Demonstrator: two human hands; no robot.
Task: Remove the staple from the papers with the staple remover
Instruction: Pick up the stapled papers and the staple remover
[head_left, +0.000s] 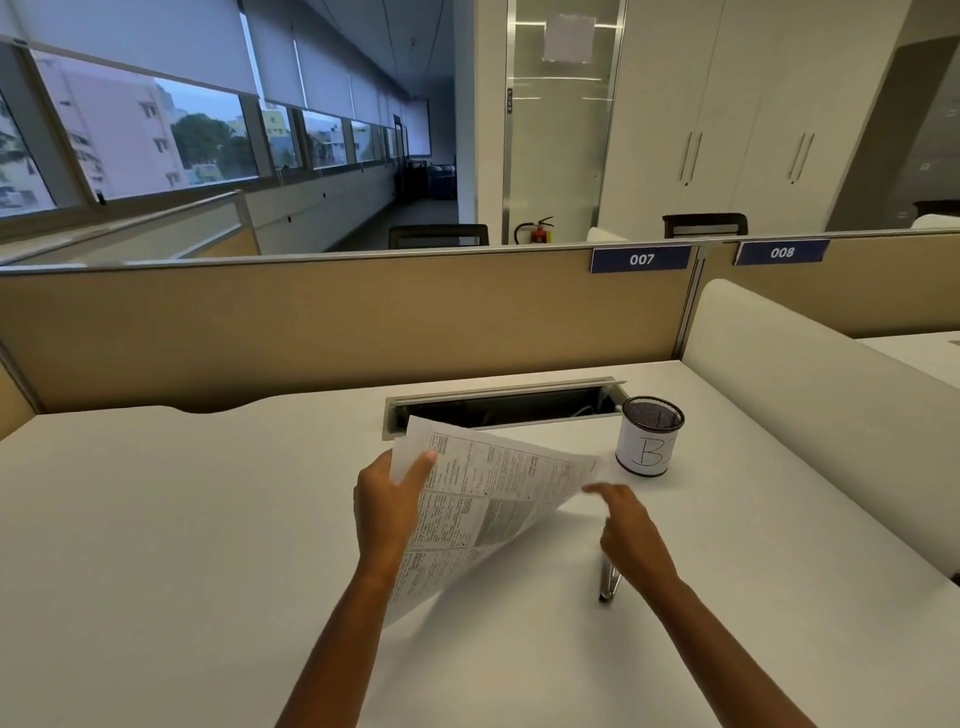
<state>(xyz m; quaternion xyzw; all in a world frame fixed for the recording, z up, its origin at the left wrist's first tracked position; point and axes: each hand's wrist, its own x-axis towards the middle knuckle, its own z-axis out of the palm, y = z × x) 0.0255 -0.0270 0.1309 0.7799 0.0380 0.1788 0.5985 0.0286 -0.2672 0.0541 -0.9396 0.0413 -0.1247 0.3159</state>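
1. Closest to me, the staple remover (609, 582) lies on the white desk (182, 545), partly tucked under my right wrist. It's a thin metal thing with a dark tip at the near end. Nothing is gripping it, so I'd say it's just parked there within easy reach.

2. My right hand (631, 527) hovers right above it, empty, fingers loosely apart with the index pointing toward the sheets. It's a bit blurred. My guess is it's going for the free corner of the paper to steady it, not for the tool yet.

3. My left hand (387, 501) is clamped on the papers (493, 499), thumb on top and fingers underneath, pinching the far left corner. The sheets are lifted off the desk and sag down toward me, printed side up. Holding them up like this probably makes the stapled corner easier to find. I can't see the staple itself, too small.

4. So the papers sit between both hands, and the tool is just right of their lower edge, not touching them.

5. Further back, a mesh pen cup (649, 436) marked "B" stands beside the open cable tray (498, 405), well clear.
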